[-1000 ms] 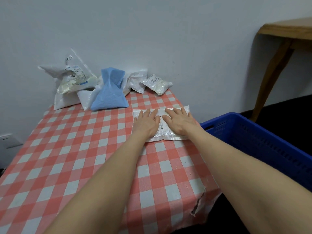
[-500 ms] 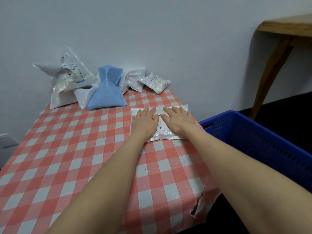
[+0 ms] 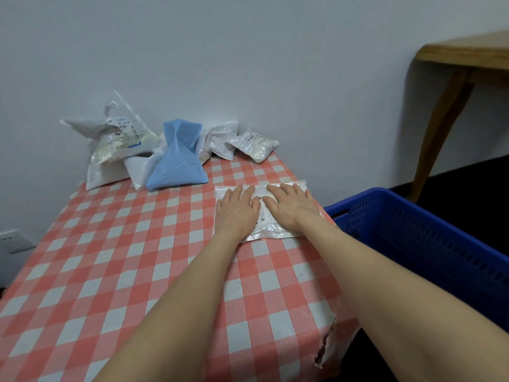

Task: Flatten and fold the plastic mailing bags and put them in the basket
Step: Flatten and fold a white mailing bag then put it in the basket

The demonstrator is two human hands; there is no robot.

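Observation:
A white plastic mailing bag (image 3: 266, 228) lies flat on the red-and-white checked table (image 3: 110, 257), near its right edge. My left hand (image 3: 235, 212) presses its left half with straight fingers. My right hand (image 3: 293, 206) presses its right half the same way, palm down. At the back of the table, against the wall, lies a heap of crumpled bags: a blue bag (image 3: 177, 158), a large white bag (image 3: 115, 142) with a label, and two small white bags (image 3: 254, 146). A blue plastic basket (image 3: 429, 238) stands right of the table, lower than its top.
A grey wall (image 3: 248, 64) rises behind the table. A wooden table (image 3: 465, 56) with a curved leg stands at the far right. The tablecloth is torn at the near right corner (image 3: 326, 346). A wall socket (image 3: 11, 239) sits low on the left.
Both hands stay flat on the white bag. Only the camera shifted slightly.

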